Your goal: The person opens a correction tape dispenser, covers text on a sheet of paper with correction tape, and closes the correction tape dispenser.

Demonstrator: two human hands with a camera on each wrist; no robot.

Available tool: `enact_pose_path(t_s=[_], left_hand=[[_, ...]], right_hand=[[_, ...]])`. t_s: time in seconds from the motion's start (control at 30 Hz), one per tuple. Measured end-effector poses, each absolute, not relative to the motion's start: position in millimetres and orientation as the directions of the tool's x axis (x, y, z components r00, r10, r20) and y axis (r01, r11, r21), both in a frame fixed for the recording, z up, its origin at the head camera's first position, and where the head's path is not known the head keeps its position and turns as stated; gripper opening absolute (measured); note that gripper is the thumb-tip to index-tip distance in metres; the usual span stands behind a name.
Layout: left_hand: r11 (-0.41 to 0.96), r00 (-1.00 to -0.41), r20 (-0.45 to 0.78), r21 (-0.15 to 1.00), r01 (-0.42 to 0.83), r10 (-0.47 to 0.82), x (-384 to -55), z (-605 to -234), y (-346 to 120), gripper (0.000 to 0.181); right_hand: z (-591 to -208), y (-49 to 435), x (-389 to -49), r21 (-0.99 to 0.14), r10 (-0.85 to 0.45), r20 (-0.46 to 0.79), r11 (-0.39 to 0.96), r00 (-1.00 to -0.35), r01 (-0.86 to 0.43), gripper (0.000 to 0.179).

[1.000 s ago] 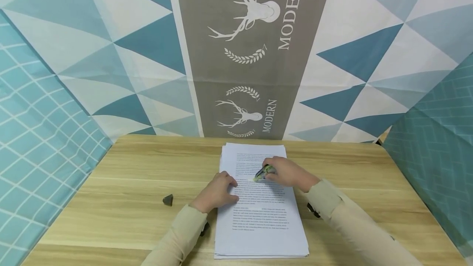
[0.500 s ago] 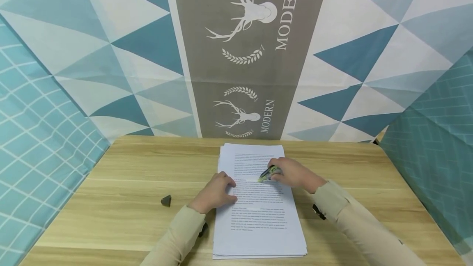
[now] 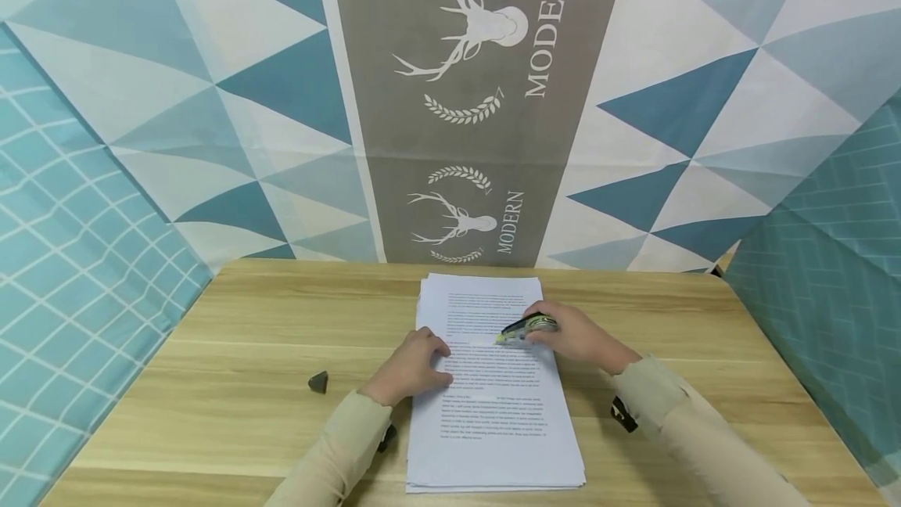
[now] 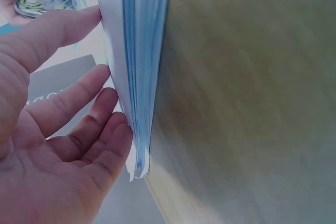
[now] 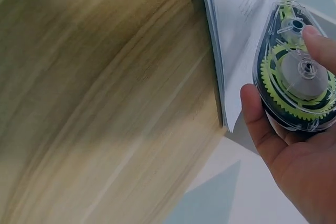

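A stack of printed paper [image 3: 493,456] lies on the wooden table. My left hand [image 3: 410,370] rests on the stack's left edge, thumb and fingers spread; the left wrist view shows its fingertips [image 4: 97,77] touching the top sheet. My right hand [image 3: 579,335] grips a correction tape dispenser [image 3: 524,329] with a clear case and yellow-green gears. In the right wrist view the thumb lies on the face of the correction tape dispenser [image 5: 302,74], and a finger reaches round its side. Its yellow-green tip is at a text line in the upper half of the page, beside a white stretch.
A small dark wedge-shaped piece [image 3: 318,382] lies on the wooden table [image 3: 267,319] left of the stack. Behind the table's far edge hangs a patterned cloth [image 3: 464,139], and blue tiled-pattern cloth [image 3: 70,257] stands at the left side.
My right hand has moved to the right with the correction tape dispenser, which now lies at a flatter angle. Its tip has shifted slightly right along the line. My left hand stays in place.
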State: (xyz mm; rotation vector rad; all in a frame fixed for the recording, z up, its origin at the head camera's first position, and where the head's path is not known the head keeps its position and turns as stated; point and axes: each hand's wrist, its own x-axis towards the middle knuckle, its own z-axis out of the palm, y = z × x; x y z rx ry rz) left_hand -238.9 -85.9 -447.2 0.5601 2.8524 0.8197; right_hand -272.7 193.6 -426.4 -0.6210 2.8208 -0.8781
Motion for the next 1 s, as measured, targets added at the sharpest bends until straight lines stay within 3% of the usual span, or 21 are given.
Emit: enact_pose_path(t_s=[0.23,0.5,1.0], left_hand=[[0.778,-0.923,-0.008,0.541,0.319,0.384,-240,-447,-87,0.033],[0.723,-0.911,0.035,0.596,0.35,0.412,-237,-447,-91,0.03],[0.583,-0.928,0.076,0.758,0.291,0.364,-224,-443,-106,0.025]], right_hand=[[-421,198,-263,-0.662,-0.333,-0.054,0.718,-0.941,-0.216,0.029],[-418,200,-247,-0.812,-0.305,-0.132,0.578,-0.943,-0.074,0.034],[-421,208,-227,-0.91,-0.345,-0.143,0.414,-0.928,-0.014,0.048]])
